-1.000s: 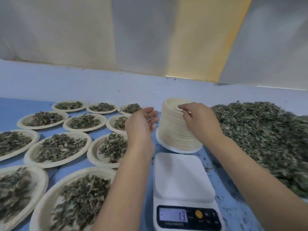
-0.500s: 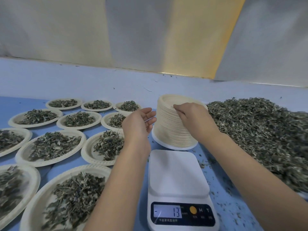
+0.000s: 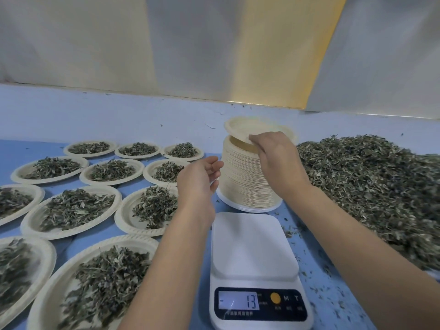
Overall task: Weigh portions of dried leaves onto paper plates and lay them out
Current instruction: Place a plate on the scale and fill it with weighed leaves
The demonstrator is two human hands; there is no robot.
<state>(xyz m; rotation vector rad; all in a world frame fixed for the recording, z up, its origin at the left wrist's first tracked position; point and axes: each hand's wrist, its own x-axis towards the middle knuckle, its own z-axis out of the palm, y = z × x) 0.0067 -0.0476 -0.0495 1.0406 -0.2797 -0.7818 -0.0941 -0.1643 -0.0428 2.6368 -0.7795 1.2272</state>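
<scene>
A tall stack of cream paper plates (image 3: 245, 184) stands behind the white scale (image 3: 254, 248). My right hand (image 3: 276, 158) pinches the near rim of the top paper plate (image 3: 240, 128) and holds it lifted and tilted just above the stack. To the left of the stack hovers my left hand (image 3: 200, 184), fingers apart, holding nothing. The scale's platform is bare and its display (image 3: 239, 301) reads -13. A large heap of dried leaves (image 3: 371, 186) lies to the right.
Several filled paper plates (image 3: 73, 210) cover the blue table (image 3: 14, 148) on the left, in rows reaching the front edge. Loose leaf crumbs (image 3: 321, 289) are scattered right of the scale. A pale wall (image 3: 190, 55) rises behind the table.
My right hand has lifted the top plate off the stack; before, it only gripped the stack's rim. The left hand has stayed beside the stack.
</scene>
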